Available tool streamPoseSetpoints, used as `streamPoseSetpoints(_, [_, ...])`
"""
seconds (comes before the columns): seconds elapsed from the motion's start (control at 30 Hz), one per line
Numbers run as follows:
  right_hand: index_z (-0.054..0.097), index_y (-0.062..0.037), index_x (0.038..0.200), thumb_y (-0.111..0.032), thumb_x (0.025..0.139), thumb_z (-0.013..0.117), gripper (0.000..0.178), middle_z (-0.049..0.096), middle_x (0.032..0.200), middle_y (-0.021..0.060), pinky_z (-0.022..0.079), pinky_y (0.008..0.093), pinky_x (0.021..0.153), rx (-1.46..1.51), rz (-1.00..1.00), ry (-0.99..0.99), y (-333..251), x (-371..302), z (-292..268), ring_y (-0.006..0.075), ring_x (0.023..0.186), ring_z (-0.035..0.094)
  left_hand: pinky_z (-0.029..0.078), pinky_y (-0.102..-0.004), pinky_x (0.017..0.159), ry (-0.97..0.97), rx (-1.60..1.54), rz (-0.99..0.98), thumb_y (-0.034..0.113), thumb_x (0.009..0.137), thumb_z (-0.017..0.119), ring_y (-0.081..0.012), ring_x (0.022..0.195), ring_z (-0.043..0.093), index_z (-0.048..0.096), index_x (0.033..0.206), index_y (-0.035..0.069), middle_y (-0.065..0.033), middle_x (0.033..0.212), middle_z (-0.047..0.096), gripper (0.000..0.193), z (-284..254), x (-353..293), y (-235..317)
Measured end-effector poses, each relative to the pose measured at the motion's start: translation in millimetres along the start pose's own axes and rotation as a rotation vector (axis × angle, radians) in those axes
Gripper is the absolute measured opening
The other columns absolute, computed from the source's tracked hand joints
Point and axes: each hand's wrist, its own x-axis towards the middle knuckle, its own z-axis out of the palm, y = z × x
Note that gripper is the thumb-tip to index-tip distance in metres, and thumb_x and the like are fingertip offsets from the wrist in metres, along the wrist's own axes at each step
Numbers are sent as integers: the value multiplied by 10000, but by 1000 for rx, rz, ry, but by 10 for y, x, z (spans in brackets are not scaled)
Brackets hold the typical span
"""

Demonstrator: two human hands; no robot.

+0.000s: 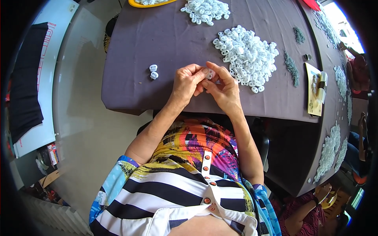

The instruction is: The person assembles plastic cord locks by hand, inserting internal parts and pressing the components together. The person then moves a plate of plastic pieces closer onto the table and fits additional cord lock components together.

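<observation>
As both hands pinched it, left (188, 80) and right (222, 87), the white clip (210, 73) looked light, stiff, slippery; best held by its edges.

A dark purple-grey cloth covers the worktop (157, 51), its edge curving away. To the left, a pale glossy floor (82, 129) catches soft daylight. Bright light pours in from a window (342, 23) at the upper right. A white board (47, 74) lies on the floor.
</observation>
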Motion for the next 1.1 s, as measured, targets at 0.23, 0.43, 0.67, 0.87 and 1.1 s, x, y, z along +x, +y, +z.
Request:
streamPoseSetpoints(0.23, [592, -31, 1129, 33, 772, 655, 369, 465, 778, -4, 476, 200, 554, -42, 91, -16, -64, 26, -24, 60, 633, 492, 349, -181, 355, -94, 73, 26, 177, 883, 582, -44, 408, 471, 633, 825, 0, -26, 593, 584, 193, -72, 40, -10])
streamPoseSetpoints(0.43, [608, -27, 1106, 16, 788, 645, 323, 460, 767, 5, 476, 199, 542, -11, 19, -2, -42, 20, -48, 65, 637, 520, 347, -179, 375, -166, 187, 15, 233, 918, 527, -41, 433, 465, 622, 860, 3, -5, 599, 552, 256, -98, 26, 81])
streamPoseSetpoints(0.67, [605, -20, 1110, 12, 792, 640, 322, 465, 766, 5, 498, 194, 553, 6, -5, 16, -13, 19, -35, 67, 652, 547, 298, -176, 372, -146, 365, 74, 243, 924, 508, -21, 422, 413, 631, 830, 26, 17, 559, 516, 266, -92, -11, 144])
streamPoseSetpoints(0.87, [605, -11, 1098, 11, 791, 640, 310, 506, 784, 22, 495, 197, 546, -22, -24, 2, -38, 17, -28, 74, 648, 561, 283, -178, 361, -136, 438, 113, 253, 912, 534, -16, 405, 398, 640, 833, 38, 30, 562, 516, 253, -106, -9, 142])
streamPoseSetpoints(1.1, [612, -5, 1081, -9, 798, 641, 285, 541, 795, 32, 485, 199, 537, -27, -30, 6, -42, 6, -28, 81, 635, 571, 305, -169, 364, -175, 401, 87, 224, 902, 556, -11, 421, 414, 650, 846, 21, 25, 596, 534, 231, -156, 32, 121])
